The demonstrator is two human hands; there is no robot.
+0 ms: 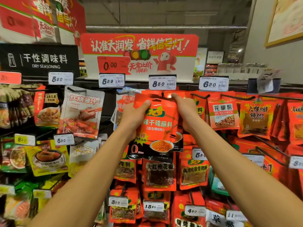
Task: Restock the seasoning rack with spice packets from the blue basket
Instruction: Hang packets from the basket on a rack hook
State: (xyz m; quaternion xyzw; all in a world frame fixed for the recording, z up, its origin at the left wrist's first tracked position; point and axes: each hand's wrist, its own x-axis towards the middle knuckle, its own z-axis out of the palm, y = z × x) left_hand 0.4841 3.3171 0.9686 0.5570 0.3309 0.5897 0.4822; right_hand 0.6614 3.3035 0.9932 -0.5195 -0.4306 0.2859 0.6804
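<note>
Left hand [134, 115] grips red spice packet [159, 126]; right hand [186, 110] touches its top.

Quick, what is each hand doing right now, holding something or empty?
Left hand: closed on the red dipping-spice packet, gripping its left edge.
Right hand: closed on the same packet's top right corner, up by the hanging peg.

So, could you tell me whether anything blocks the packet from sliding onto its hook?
Nothing visible does: the left hand holds the red packet at the hook under the 8.60 tag, the right hand guiding its top.
</note>
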